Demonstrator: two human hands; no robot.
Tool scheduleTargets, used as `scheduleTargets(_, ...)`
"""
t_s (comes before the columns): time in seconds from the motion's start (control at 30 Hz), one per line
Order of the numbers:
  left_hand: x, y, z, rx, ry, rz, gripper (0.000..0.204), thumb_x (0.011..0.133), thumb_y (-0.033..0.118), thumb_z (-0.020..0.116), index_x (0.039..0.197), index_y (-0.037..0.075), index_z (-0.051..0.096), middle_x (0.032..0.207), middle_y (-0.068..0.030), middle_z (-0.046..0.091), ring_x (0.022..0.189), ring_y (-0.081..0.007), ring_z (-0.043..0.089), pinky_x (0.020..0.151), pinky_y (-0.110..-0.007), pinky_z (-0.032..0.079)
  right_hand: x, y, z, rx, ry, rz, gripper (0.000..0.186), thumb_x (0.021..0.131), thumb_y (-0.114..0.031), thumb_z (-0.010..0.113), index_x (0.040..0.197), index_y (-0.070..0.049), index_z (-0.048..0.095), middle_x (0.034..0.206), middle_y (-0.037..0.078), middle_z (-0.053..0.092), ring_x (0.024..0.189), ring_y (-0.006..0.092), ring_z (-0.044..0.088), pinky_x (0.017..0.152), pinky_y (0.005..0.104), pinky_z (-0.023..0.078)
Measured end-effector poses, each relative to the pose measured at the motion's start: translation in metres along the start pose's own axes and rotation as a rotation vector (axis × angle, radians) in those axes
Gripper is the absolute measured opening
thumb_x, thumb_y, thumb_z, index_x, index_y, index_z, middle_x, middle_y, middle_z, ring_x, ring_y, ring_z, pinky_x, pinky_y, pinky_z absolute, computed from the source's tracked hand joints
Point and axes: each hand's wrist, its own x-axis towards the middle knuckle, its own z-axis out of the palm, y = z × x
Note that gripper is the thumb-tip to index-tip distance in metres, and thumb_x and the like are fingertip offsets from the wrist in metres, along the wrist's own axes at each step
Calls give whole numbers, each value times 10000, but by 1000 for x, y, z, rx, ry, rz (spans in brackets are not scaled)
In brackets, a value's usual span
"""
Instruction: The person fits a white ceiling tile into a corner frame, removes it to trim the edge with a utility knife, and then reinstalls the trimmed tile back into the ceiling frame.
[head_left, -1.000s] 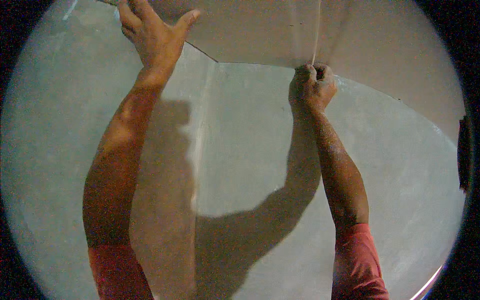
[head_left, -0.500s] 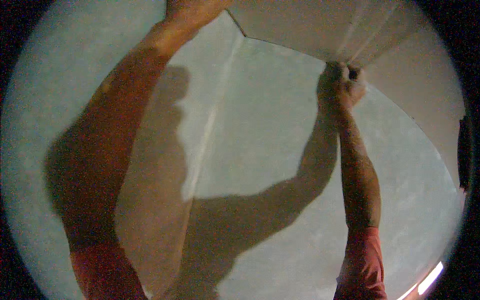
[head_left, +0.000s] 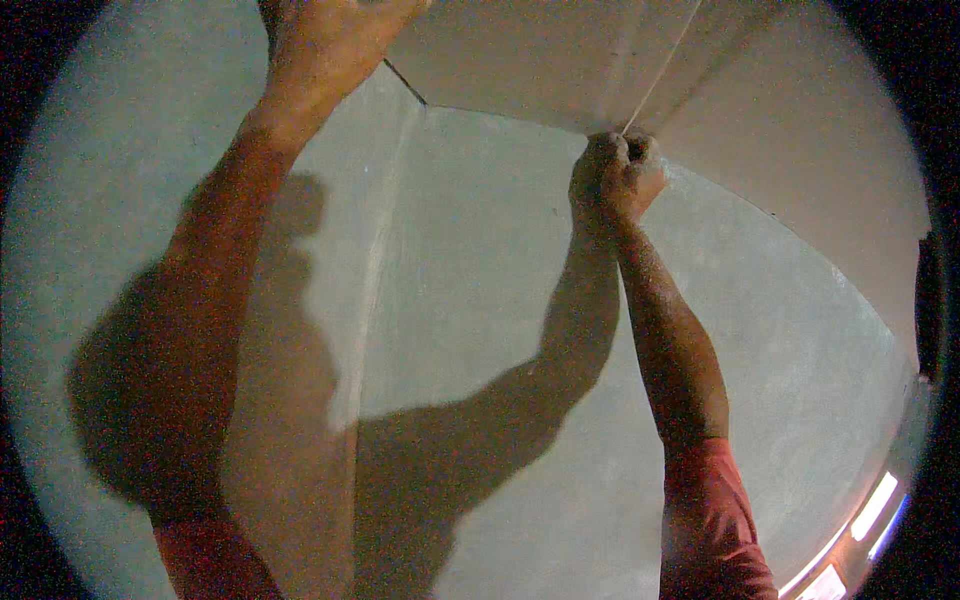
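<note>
My left hand (head_left: 330,40) is raised at the top edge, near the meeting of the pale green-grey wall (head_left: 470,250) and the beige ceiling (head_left: 780,110); its fingers are mostly cut off. My right hand (head_left: 625,170) is closed at the wall's top edge, just under the ceiling, around the lower end of a thin white cord (head_left: 665,65) that runs up to the right along the ceiling, casting shadows.
A pale vertical corner line (head_left: 380,250) runs down the wall beneath a kink in its top edge. Shadows of my head and arms lie across the wall. Bright openings (head_left: 875,505) show at the lower right rim, below a dark shape (head_left: 928,305).
My left hand has shifted, its spread fingers now mostly out of the picture. The view swung right and back, and the corner now sits higher and farther left. My right hand keeps its place at the cord.
</note>
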Motion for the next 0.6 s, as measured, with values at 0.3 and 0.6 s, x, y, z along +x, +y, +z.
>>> scheduleTargets(0.3,-10,5,-51,141,67,249,1124,694,273,828,1520,69,93,1493,-362,93,1388,-510,128,1133,-561,166,-19,-29,-50,60,-7,14,206,820,-210,656,854,-11,618,763,129,653,700,226,608,681,350,489)
scheduleTargets(0.6,-7,48,-51,31,30,9,1126,759,399,767,1483,-67,42,1504,-390,-55,1414,-526,-45,1161,-545,47,-19,-28,-51,42,50,7,179,829,-182,606,810,-5,588,694,122,624,649,216,591,651,351,477)
